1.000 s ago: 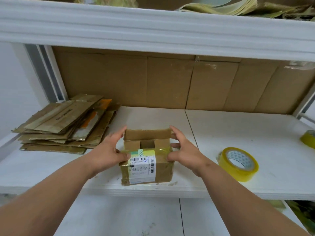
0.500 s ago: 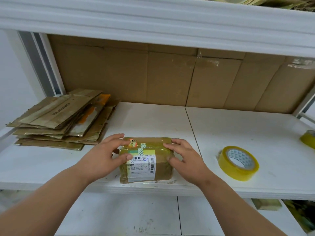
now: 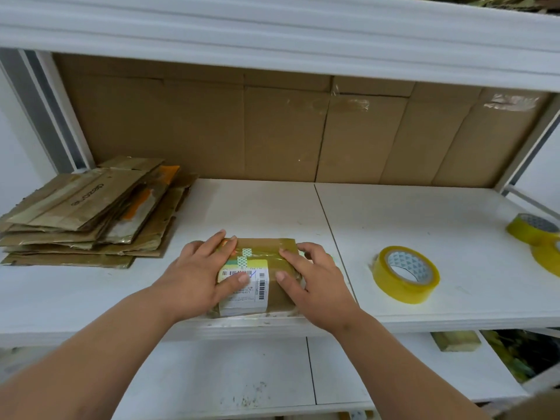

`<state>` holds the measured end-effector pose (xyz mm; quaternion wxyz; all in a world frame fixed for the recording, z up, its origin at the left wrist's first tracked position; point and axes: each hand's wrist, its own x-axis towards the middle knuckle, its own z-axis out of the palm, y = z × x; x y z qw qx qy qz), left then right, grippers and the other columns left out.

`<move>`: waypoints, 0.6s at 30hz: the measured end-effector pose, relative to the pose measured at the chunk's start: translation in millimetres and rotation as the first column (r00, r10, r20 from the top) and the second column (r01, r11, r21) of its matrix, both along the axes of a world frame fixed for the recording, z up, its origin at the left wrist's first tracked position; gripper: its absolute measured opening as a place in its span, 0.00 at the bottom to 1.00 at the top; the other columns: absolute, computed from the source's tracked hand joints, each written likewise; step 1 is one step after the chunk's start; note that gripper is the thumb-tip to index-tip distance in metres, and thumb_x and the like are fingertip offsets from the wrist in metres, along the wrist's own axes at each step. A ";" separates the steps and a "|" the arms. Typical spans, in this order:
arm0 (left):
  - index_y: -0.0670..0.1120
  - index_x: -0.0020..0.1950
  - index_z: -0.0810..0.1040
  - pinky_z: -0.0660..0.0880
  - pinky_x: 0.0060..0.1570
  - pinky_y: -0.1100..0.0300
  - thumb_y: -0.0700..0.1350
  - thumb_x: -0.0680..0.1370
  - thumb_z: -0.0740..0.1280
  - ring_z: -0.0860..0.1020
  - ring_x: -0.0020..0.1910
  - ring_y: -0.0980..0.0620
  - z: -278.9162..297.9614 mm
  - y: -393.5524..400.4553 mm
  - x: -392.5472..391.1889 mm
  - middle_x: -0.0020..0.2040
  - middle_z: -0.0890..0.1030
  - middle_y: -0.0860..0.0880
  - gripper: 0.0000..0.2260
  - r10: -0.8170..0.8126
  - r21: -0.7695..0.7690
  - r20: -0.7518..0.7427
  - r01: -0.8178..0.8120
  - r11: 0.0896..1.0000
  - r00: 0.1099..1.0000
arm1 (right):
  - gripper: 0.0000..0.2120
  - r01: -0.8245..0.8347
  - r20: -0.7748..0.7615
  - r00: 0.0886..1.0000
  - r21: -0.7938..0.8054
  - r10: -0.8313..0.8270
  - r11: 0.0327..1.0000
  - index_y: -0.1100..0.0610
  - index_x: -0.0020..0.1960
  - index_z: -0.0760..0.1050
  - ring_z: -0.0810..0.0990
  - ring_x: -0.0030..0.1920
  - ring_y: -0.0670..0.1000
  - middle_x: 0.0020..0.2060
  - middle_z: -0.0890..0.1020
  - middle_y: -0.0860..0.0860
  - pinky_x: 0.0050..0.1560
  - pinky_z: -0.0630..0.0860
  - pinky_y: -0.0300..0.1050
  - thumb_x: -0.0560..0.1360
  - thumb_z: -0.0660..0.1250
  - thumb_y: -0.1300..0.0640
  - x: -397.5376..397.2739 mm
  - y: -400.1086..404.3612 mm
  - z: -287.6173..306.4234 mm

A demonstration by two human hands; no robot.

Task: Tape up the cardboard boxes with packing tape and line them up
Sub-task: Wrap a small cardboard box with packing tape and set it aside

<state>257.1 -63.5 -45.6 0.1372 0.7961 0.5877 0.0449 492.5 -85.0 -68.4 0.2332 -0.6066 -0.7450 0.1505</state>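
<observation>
Fingers (image 3: 225,242) of the left hand (image 3: 194,274) lie straight and loosely spread on top of the box (image 3: 263,253), thumb across the white label (image 3: 245,287). Right hand (image 3: 318,280): fingers likewise flat, pressing the top and right edge. Neither hand curls round anything. Box flaps are down; it sits at the front edge of the white shelf (image 3: 424,213), near the middle. Left and right sides of the box are covered by the hands; label print is too small to read.

Flattened cardboard (image 3: 91,213) is stacked at the left, well apart. One yellow tape roll (image 3: 406,274) lies flat to the right of the box, not touching it. Two more tape rolls (image 3: 533,228) sit at the far right, partly cut off by the frame. Brown cardboard backing (image 3: 288,131) lines the rear. Lower shelf contents at right are hard to make out.
</observation>
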 end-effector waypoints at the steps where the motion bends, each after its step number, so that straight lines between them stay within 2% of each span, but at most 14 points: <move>1: 0.58 0.80 0.41 0.57 0.75 0.47 0.80 0.66 0.42 0.48 0.78 0.48 1.3 1.6 -1.2 0.81 0.41 0.58 0.47 -0.014 -0.011 -0.026 0.014 1.000 1.000 | 0.29 0.011 0.000 1.000 0.014 -0.011 1.000 0.45 0.75 0.66 0.61 0.72 0.49 0.73 0.62 0.48 0.73 0.63 0.52 0.77 0.53 0.34 -0.6 0.0 0.6; 3: 0.58 0.80 0.41 0.58 0.76 0.50 0.81 0.63 0.52 0.50 0.79 0.50 3.0 3.2 -1.6 0.80 0.40 0.58 0.52 -0.017 -0.042 0.008 0.017 0.999 1.000 | 0.31 0.033 -0.018 0.999 0.023 -0.033 0.999 0.45 0.73 0.69 0.64 0.70 0.50 0.71 0.64 0.48 0.72 0.64 0.51 0.75 0.52 0.33 -2.0 -0.2 0.7; 5: 0.56 0.81 0.46 0.58 0.75 0.55 0.74 0.67 0.62 0.53 0.78 0.54 1.3 2.3 2.4 0.81 0.43 0.58 0.49 0.006 -0.012 0.096 -0.005 1.000 0.995 | 0.27 0.032 -0.050 0.998 0.012 -0.031 0.999 0.46 0.74 0.69 0.66 0.70 0.51 0.71 0.63 0.48 0.72 0.65 0.51 0.78 0.57 0.37 -2.3 1.1 0.8; 7: 0.54 0.81 0.50 0.60 0.73 0.59 0.69 0.71 0.67 0.56 0.77 0.55 -2.0 0.8 12.7 0.81 0.46 0.59 0.46 0.029 0.039 0.164 -0.036 0.999 0.986 | 0.26 0.041 -0.069 0.997 -0.005 -0.041 0.999 0.47 0.76 0.66 0.65 0.71 0.51 0.73 0.61 0.47 0.72 0.65 0.51 0.80 0.58 0.39 2.2 2.2 2.6; 11: 0.52 0.81 0.50 0.63 0.72 0.57 0.66 0.73 0.68 0.56 0.77 0.54 -9.7 3.4 38.4 0.81 0.48 0.58 0.45 0.034 0.044 0.212 -0.044 0.998 0.977 | 0.30 0.073 -0.026 0.997 -0.020 -0.074 0.997 0.47 0.78 0.60 0.63 0.74 0.50 0.75 0.60 0.47 0.74 0.63 0.52 0.80 0.57 0.37 23.1 1.6 5.7; 14: 0.52 0.82 0.47 0.64 0.71 0.58 0.65 0.73 0.68 0.56 0.78 0.54 -8.5 10.1 49.3 0.81 0.46 0.58 0.45 0.037 0.043 0.202 -0.047 0.998 0.979 | 0.29 0.062 -0.033 0.998 -0.023 -0.062 0.998 0.47 0.79 0.56 0.63 0.74 0.50 0.75 0.64 0.47 0.74 0.62 0.53 0.81 0.54 0.39 39.6 1.2 3.4; 16: 0.51 0.82 0.46 0.66 0.69 0.60 0.63 0.74 0.68 0.57 0.78 0.54 -7.1 15.0 55.7 0.81 0.45 0.57 0.46 0.046 0.046 0.212 -0.057 0.997 0.976 | 0.26 0.161 -0.068 0.985 0.040 -0.158 0.986 0.49 0.78 0.60 0.65 0.73 0.52 0.73 0.69 0.49 0.73 0.63 0.53 0.82 0.55 0.43 53.3 1.7 -2.3; 18: 0.51 0.82 0.45 0.65 0.70 0.59 0.62 0.74 0.69 0.56 0.78 0.53 -7.4 19.2 63.9 0.81 0.45 0.57 0.46 0.052 0.050 0.238 -0.066 0.997 0.970 | 0.25 0.362 -0.034 0.932 0.145 -0.361 0.921 0.53 0.74 0.68 0.69 0.69 0.57 0.69 0.73 0.53 0.69 0.66 0.55 0.79 0.59 0.47 71.5 3.5 -10.4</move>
